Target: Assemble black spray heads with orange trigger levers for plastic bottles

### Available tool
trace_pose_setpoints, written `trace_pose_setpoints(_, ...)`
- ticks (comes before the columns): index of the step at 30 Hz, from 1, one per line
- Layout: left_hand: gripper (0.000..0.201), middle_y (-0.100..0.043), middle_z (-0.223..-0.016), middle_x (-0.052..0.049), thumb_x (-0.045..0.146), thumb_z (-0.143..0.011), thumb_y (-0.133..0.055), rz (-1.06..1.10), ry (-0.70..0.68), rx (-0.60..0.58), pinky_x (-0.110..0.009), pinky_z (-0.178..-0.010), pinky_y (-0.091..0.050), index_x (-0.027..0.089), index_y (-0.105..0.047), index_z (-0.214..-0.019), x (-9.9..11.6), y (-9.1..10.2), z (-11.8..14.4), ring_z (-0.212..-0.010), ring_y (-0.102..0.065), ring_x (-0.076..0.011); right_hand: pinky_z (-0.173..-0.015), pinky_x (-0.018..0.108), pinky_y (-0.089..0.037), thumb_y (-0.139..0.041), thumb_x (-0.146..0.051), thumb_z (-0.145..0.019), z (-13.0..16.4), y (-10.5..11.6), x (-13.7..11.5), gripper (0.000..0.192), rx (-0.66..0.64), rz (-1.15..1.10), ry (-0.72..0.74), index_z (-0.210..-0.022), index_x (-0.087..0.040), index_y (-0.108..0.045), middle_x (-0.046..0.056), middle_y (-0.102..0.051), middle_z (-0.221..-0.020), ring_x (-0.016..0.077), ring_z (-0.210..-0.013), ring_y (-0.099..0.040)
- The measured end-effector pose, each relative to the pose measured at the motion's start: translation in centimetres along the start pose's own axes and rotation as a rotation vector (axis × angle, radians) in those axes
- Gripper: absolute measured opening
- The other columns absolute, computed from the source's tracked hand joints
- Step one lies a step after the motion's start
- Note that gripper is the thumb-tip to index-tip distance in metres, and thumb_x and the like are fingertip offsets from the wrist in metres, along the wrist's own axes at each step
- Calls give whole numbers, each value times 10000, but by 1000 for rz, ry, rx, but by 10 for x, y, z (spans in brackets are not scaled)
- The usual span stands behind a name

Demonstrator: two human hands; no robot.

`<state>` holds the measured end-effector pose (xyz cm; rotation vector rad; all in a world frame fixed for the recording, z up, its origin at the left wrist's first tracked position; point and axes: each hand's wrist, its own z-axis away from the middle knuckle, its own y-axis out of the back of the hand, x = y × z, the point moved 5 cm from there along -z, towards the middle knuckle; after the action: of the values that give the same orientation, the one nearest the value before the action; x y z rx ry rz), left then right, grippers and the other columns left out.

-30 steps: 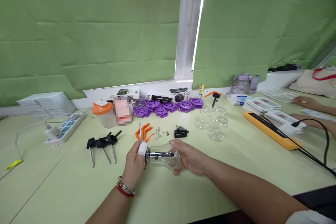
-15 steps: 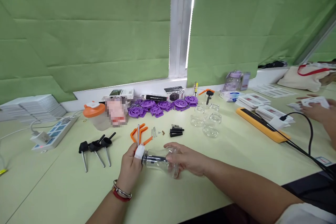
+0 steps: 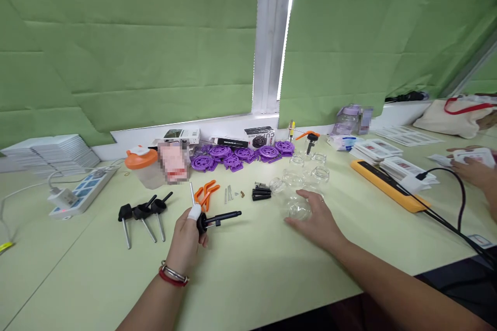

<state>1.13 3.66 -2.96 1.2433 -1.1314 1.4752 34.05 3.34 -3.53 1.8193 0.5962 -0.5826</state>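
Note:
My left hand grips a black grinder-like mechanism whose shaft points right, with a metal rod standing up by the white-wrapped thumb. My right hand curls around a clear glass jar lying low over the table, its fingers and thumb against the glass. Behind it are several other clear glass jars. Orange handle-shaped parts, thin metal pins and black cylindrical parts with springs lie just beyond my hands.
Several black heads with metal rods lie at left, near a white power strip. Purple wheel-shaped parts line the back beside an orange-lidded container. An orange-and-black bar with cables sits right; another person's hand holds white cards.
The glass jar has come off the black mechanism and moved right with my right hand to the other jars. My left hand keeps the mechanism, now uncovered, and has shifted slightly left.

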Motion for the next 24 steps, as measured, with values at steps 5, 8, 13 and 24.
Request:
trace_pose_setpoints(5,258,-476,-539,29,419,-779,-491,39,25,-56,-264,-360,-419,176,-487,-690,-1,-5,3,-343,-390,-85,-935,412,-429,-626,-505,-682,-14,-2,29,731,-51,-55,-145,-1299,-217,-359,103,-457,-1315,266,-1119,-519)
trace_pose_setpoints(8,254,-473,-529,29,414,-776,-493,42,26,-68,-285,-373,-447,175,-492,-691,-1,-6,3,-344,-408,-96,-941,420,-420,-600,-534,-686,-22,-5,39,722,-32,25,-161,-1275,-176,-385,129,-476,-1297,294,-1151,-496)
trace_pose_setpoints(13,270,-509,-542,18,430,-788,-477,48,17,-80,-299,-388,-465,179,-478,-690,0,-7,5,-340,-435,-104,-911,439,-438,-579,-570,-683,-32,-9,54,750,-10,124,-166,-1270,-134,-410,172,-509,-1259,332,-1153,-493)
trace_pose_setpoints(24,302,-553,-562,8,463,-813,-475,10,30,-120,-323,-463,-498,168,-497,-754,-2,-7,8,-362,-498,-126,-1008,517,-357,-537,-472,-776,-10,16,29,791,243,348,50,-1406,-96,-241,208,-340,-1399,364,-1303,-311)
